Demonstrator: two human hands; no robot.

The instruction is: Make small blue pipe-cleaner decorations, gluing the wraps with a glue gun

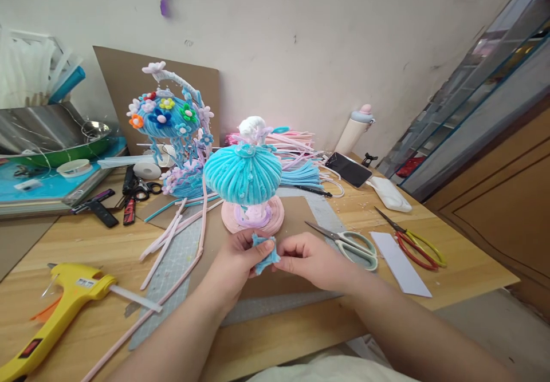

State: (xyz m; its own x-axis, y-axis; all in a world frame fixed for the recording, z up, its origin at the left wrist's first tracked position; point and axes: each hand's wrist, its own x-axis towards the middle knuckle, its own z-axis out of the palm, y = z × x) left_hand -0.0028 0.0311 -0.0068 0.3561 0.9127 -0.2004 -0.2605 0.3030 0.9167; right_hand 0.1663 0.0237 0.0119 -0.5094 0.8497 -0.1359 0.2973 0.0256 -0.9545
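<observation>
A small light-blue fuzzy piece with pointed corners [267, 260], apparently bent from pipe cleaner, is pinched under the thumb of my left hand [232, 264]. My right hand [315, 260] has its thumb and fingertips closed at the piece's right edge; the other fingers are curled in. Just beyond both hands stands a lamp-like pipe-cleaner figure with a pleated turquoise shade [243, 176], a white fuzzy ball [252, 127] on top and a round pink base [278, 216]. Its base rests on a brown board [296, 216].
A yellow glue gun [64, 296] lies at left, near a long pink pipe cleaner [180, 279]. Green-handled scissors [358, 250], a white strip [399, 264] and red-yellow scissors [419, 250] lie at right. Behind are a flower-covered lamp [165, 115], pipe-cleaner bundles [301, 173] and a phone [348, 170].
</observation>
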